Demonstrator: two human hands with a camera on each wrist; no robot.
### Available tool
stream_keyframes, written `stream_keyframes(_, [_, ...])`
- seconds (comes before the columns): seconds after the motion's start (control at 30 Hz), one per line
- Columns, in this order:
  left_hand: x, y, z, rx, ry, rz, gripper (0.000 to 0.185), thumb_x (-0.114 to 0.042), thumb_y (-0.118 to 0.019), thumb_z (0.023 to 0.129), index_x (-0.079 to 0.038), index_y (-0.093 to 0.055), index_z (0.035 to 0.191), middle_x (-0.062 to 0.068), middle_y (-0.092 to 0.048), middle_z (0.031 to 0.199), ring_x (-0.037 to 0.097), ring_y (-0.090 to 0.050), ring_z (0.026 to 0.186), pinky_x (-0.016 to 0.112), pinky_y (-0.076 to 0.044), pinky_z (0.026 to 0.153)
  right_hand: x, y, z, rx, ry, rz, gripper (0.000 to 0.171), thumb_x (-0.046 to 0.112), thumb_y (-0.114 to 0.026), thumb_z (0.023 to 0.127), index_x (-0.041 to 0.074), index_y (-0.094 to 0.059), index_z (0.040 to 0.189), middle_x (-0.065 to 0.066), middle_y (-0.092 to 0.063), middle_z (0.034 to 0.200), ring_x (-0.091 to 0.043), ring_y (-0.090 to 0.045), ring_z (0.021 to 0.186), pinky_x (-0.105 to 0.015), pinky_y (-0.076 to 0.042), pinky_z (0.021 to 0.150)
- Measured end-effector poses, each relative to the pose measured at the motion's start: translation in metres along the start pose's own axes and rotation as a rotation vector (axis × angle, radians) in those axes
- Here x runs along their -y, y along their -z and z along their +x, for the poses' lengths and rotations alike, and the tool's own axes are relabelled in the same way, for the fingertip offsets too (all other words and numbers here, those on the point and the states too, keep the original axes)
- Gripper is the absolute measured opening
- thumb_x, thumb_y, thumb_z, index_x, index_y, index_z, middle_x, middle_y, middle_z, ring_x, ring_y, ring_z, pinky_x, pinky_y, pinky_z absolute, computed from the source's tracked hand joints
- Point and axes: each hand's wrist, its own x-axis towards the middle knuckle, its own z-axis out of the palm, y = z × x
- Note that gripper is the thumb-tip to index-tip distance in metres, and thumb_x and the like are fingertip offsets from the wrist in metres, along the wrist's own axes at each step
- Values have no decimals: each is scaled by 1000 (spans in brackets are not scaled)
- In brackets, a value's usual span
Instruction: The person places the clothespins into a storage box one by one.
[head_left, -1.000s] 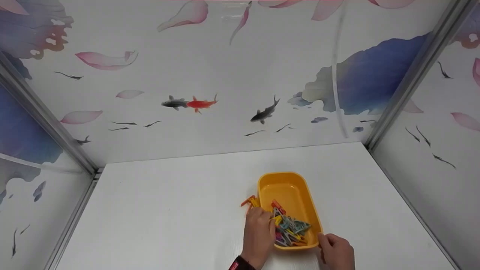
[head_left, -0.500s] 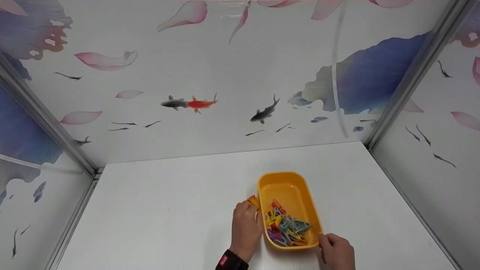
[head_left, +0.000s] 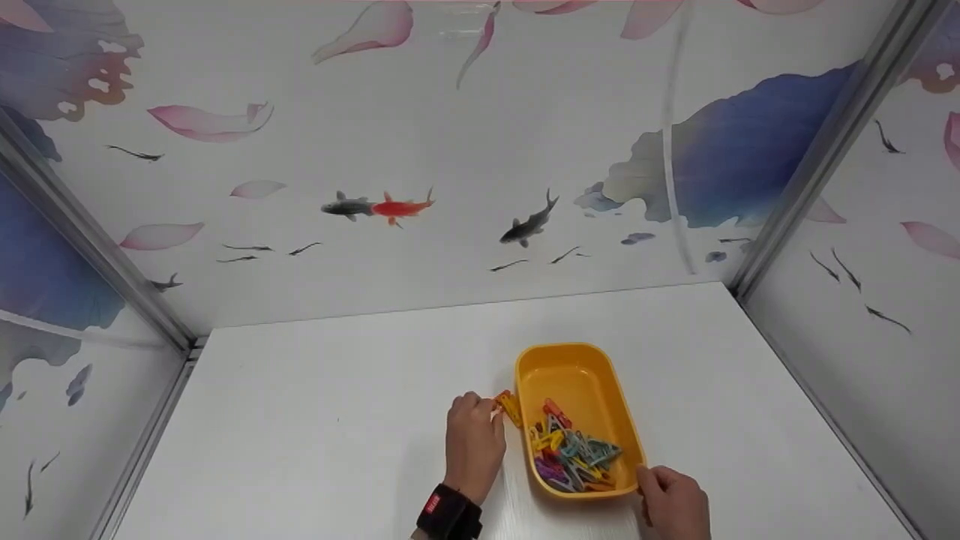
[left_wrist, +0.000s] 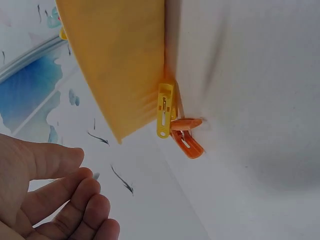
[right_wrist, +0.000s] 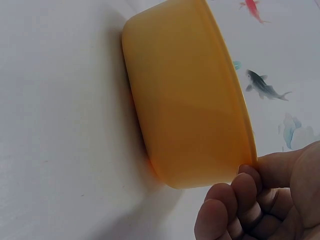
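Note:
A yellow plastic tray [head_left: 574,375] stands on the white table. Several mixed-colour clothespins [head_left: 577,454] lie heaped in its near half. Outside its left wall are a yellow clothespin [left_wrist: 165,112] and an orange clothespin [left_wrist: 189,144], touching each other. My left hand [head_left: 475,446] is just left of these two, wearing a black wrist strap. In the left wrist view, that hand's fingers [left_wrist: 75,200] are loosely bent, thumb near the index finger, with nothing between them. My right hand [head_left: 675,501] pinches the tray's near right corner by the rim; its other fingers [right_wrist: 215,217] are curled below.
White panels printed with fish and petals wall in the table [head_left: 322,420] at the back and both sides. Metal posts [head_left: 817,157] stand at the corners. White tabletop stretches left and right of the tray.
My left hand has moved left, from over the tray's left edge to beside the loose clothespins outside it. My right hand and the tray have stayed in place.

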Motion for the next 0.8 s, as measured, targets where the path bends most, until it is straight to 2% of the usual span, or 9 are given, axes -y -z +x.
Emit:
stream_keyframes(0.2, [9, -8, 0, 36, 45, -5, 9, -8, -77, 80, -2, -74, 86, -1, -53, 74, 16, -49, 74, 29, -42, 69, 0, 0, 1, 16, -12, 7, 35, 28, -53, 98, 4, -63, 74, -1, -51, 53, -17, -47, 50, -29, -38, 50])
stream_keyframes(0.37, [13, -18, 0, 73, 87, 30, 12, -11, -78, 80, -2, -74, 87, -1, -52, 74, 16, -48, 74, 29, -41, 69, 1, 0, 1, 22, -29, 13, 35, 27, -52, 99, 4, -63, 76, -1, -51, 54, -17, -47, 51, -30, -38, 51])
stream_keyframes(0.57, [20, -27, 1, 97, 71, 71, 12, -12, -77, 80, -1, -73, 79, 0, -48, 67, 17, -48, 68, 30, -38, 65, 1, 0, 1, 23, -24, 13, 35, 27, -52, 99, 3, -64, 76, -1, -50, 54, -17, -47, 51, -29, -38, 51])
stream_keyframes(0.8, [26, -35, 1, 145, 50, 149, 15, -11, -76, 78, 0, -69, 70, 4, -49, 64, 22, -51, 64, 32, -39, 61, 0, 0, 1, 7, -17, 16, 35, 27, -53, 98, 3, -64, 74, -1, -50, 52, -17, -47, 49, -29, -38, 50])
